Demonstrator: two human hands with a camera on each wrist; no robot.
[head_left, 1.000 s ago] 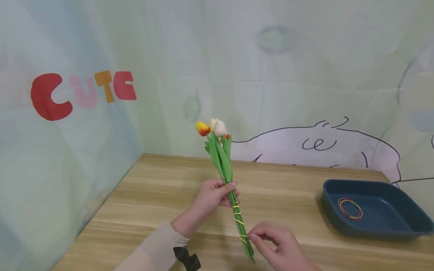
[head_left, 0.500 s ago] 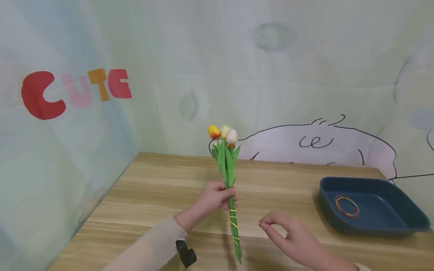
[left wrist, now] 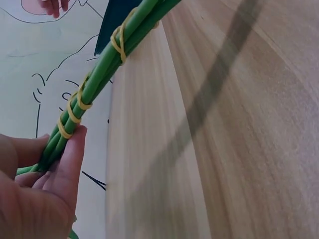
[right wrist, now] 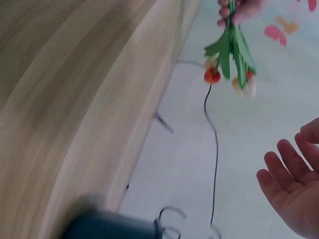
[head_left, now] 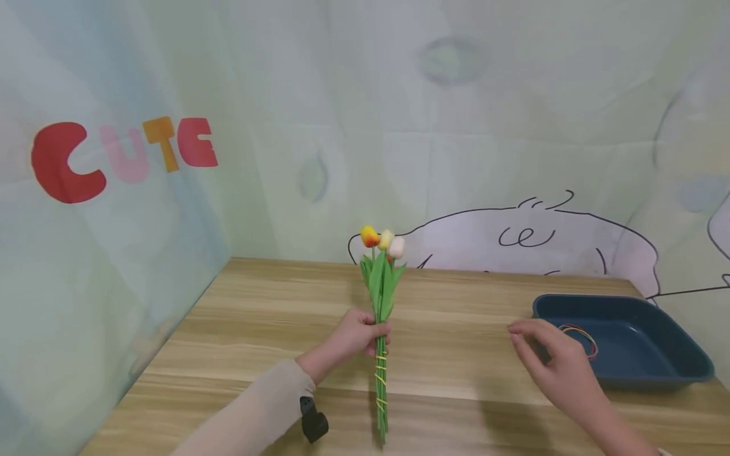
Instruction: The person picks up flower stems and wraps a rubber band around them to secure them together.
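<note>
My left hand (head_left: 358, 332) grips a bunch of tulips (head_left: 381, 288) by its green stems, below the leaves, and holds it upright above the table. Its blooms are orange-yellow, cream and white, with a bit of red half hidden behind. A yellow rubber band (left wrist: 119, 42) winds round the stems below the hand in several turns. Off to the right, my right hand (head_left: 561, 367) is raised in front of the blue tray, thumb and forefinger close together, with nothing seen between them. In the right wrist view its other fingers (right wrist: 286, 167) are loosely bent and bare.
The dark blue tray (head_left: 650, 351) stands on the right of the wooden table (head_left: 274, 304). Several coloured rubber bands (head_left: 587, 339) lie in it, partly covered by my right hand. A printed cloth (head_left: 319, 95) hangs behind and along the left side.
My right hand has left the lower stems and moved right to the tray. The left hand has lowered the tulips slightly, and they stand straighter.
</note>
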